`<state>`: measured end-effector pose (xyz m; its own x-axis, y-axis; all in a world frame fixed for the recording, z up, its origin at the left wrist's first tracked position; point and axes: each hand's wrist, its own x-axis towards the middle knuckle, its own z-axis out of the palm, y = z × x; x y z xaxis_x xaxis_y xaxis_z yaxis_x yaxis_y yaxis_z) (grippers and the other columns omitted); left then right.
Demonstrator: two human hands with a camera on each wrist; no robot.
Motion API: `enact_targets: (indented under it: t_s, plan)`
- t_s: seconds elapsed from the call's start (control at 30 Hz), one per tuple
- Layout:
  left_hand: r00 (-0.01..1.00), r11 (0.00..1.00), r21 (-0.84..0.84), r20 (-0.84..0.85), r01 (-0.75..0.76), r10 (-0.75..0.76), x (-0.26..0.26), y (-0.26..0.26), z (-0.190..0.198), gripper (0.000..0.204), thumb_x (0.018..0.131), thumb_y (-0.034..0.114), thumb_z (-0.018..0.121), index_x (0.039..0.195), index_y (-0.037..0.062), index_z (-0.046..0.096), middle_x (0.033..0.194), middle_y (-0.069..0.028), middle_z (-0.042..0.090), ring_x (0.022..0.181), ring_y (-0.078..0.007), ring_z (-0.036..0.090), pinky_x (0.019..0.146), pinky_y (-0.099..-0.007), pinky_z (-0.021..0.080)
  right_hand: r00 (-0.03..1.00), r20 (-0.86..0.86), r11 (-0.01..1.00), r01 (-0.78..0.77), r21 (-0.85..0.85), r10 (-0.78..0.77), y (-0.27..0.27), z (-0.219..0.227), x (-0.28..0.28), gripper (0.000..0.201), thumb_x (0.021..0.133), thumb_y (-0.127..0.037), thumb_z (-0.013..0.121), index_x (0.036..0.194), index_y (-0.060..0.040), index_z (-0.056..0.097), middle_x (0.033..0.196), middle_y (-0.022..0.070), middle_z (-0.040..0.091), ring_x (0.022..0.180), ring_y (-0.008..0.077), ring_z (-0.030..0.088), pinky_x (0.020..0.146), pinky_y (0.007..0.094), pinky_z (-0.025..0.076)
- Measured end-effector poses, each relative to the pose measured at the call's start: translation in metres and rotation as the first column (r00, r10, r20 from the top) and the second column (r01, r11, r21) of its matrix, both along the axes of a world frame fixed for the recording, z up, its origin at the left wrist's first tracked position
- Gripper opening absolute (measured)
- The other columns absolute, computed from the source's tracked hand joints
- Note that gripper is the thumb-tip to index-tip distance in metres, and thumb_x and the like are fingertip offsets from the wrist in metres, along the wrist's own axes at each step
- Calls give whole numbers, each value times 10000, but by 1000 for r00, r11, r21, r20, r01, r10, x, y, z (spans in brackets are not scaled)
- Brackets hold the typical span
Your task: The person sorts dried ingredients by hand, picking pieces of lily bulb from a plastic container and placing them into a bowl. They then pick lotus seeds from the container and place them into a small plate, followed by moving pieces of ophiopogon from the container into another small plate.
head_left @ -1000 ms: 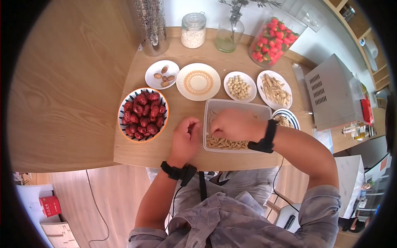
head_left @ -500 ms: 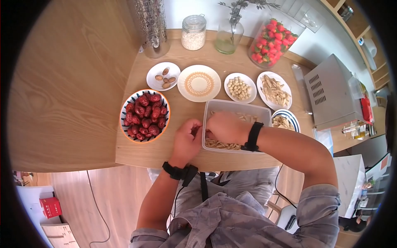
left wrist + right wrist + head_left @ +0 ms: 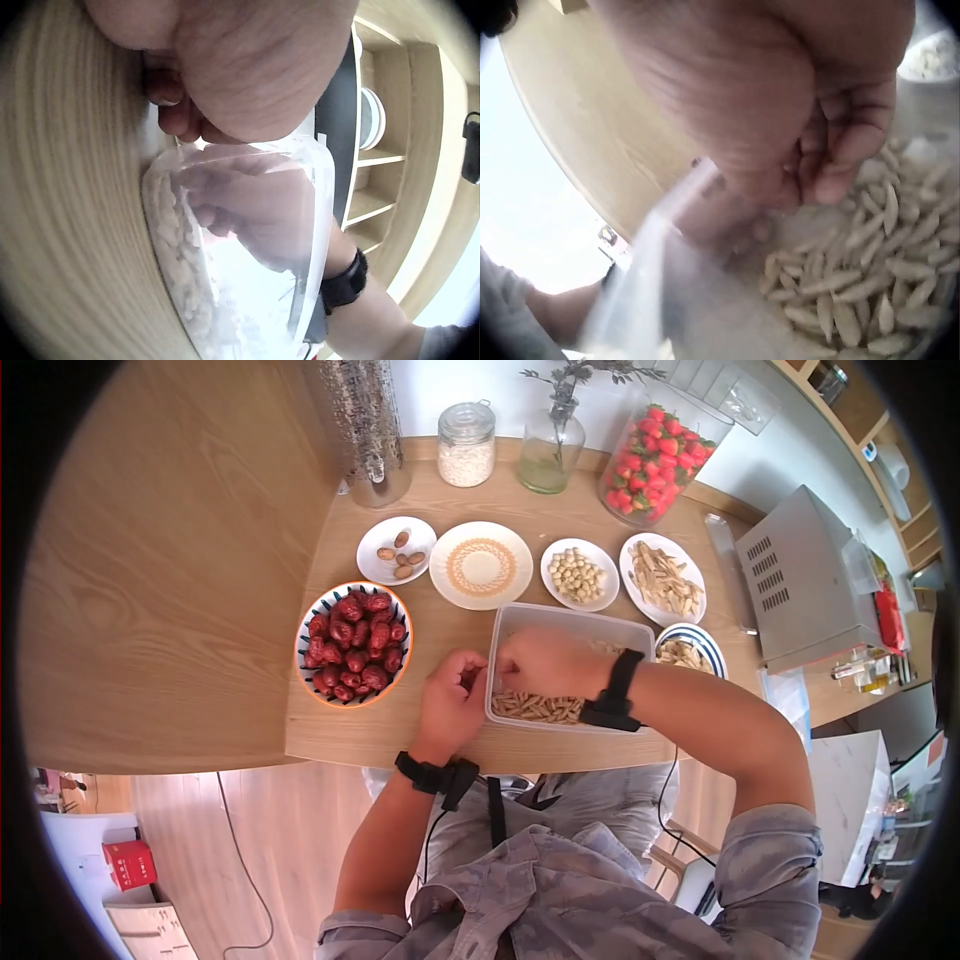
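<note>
A clear plastic container (image 3: 590, 614) holds many pale, tapered dried pieces (image 3: 847, 307), which look like small roots. My right hand (image 3: 548, 663) reaches inside near its left wall, fingers curled with the tips together just above the pieces; I cannot tell whether it pinches one. Outside that wall, my left hand (image 3: 452, 700) rests low by the table with curled fingers. In the left wrist view, the left fingertips (image 3: 172, 112) sit right at the container's rim, and no held thing shows. The right hand (image 3: 255, 202) appears through the clear plastic.
A bowl of red dates (image 3: 352, 644) stands left. Behind are a plate with several brown nuts (image 3: 402, 554), a patterned plate (image 3: 480, 565), round pale seeds (image 3: 578, 575), and sliced pale strips (image 3: 662, 575). A striped bowl (image 3: 712, 645) adjoins the container's right. Jars and a vase (image 3: 550, 455) line the back.
My right hand has moved left inside the container, from near its middle to close by the left wall. My left hand has shifted slightly right, up against the container's side.
</note>
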<state>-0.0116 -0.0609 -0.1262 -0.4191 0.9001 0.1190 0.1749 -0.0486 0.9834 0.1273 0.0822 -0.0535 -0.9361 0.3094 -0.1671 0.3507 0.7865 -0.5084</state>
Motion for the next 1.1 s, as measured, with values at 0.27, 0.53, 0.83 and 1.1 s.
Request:
enact_targets:
  t_s: [0.27, 0.53, 0.83, 1.1]
  plan:
    - [999, 998, 31, -1, -46, 46, 3, 2, -4, 140, 957, -38, 668, 1080, 15, 628, 877, -17, 652, 751, -89, 599, 691, -263, 505, 792, -244, 817, 478, -322, -559, 23, 99, 117, 111, 925, -81, 751, 991, 7, 764, 853, 85, 744, 722, 117, 660, 689, 292, 538]
    - [992, 996, 44, -99, -78, 82, 4, 2, -3, 115, 990, -23, 640, 1094, 10, 604, 896, -32, 646, 773, -98, 604, 716, -269, 514, 412, -96, 418, 838, -351, -906, 18, 44, 275, 151, 980, -106, 726, 1005, 42, 740, 852, 16, 723, 769, 49, 615, 679, 231, 492]
    - [984, 993, 58, -137, -107, 114, 8, 0, -5, 74, 1028, 37, 620, 1095, 10, 604, 888, -29, 644, 768, -96, 596, 709, -267, 506, 352, -180, 389, 886, -253, -919, 4, 37, 280, 145, 949, -114, 751, 946, 30, 743, 752, 36, 707, 672, 75, 610, 630, 255, 503]
    - [998, 998, 66, 57, -19, 15, -1, -11, -4, 177, 1072, 190, 599, 1011, 26, 627, 828, 18, 597, 730, -76, 525, 652, -266, 448, 479, -431, 620, 728, -292, -765, -50, 57, 202, 152, 939, -116, 766, 1027, -4, 714, 880, 104, 724, 740, 166, 695, 663, 304, 546]
